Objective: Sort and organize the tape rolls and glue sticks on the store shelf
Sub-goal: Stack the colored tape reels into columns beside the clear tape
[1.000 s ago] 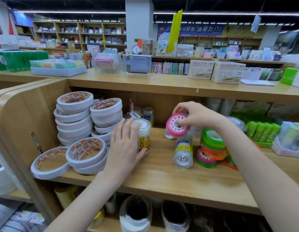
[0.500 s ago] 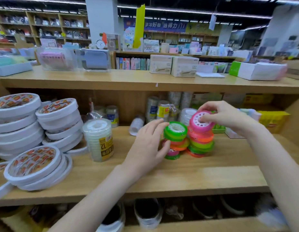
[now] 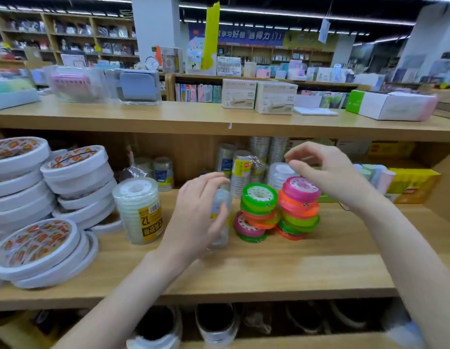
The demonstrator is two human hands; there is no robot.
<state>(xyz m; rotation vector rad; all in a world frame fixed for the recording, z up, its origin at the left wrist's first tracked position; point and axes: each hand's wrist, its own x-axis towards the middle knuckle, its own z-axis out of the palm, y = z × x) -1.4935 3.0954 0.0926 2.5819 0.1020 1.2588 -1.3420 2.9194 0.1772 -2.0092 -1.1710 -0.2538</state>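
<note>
Two stacks of bright tape rolls stand mid-shelf: one topped by a green roll [image 3: 259, 197], the other by a pink roll [image 3: 303, 188]. My right hand [image 3: 327, 170] hovers just above the pink roll, its fingers loosely curled and holding nothing. Left of the stacks, my left hand [image 3: 198, 215] grips a narrow clear tape pack [image 3: 221, 222] that stands roughly upright and looks blurred. A wider clear tape pack with a yellow "12" label [image 3: 140, 210] stands further left. White double-sided tape rolls [image 3: 75, 177] are piled at the far left.
More clear tape packs [image 3: 241, 170] line the shelf's back wall. A yellow box [image 3: 413, 185] sits at the right. The upper shelf [image 3: 168, 117] carries boxes and clear cases. Large rolls [image 3: 156, 326] stand on the shelf below.
My right hand has let go of the pink roll on the right stack and lifted off it. My left hand left the green-topped stack and took hold of the narrow clear pack.
</note>
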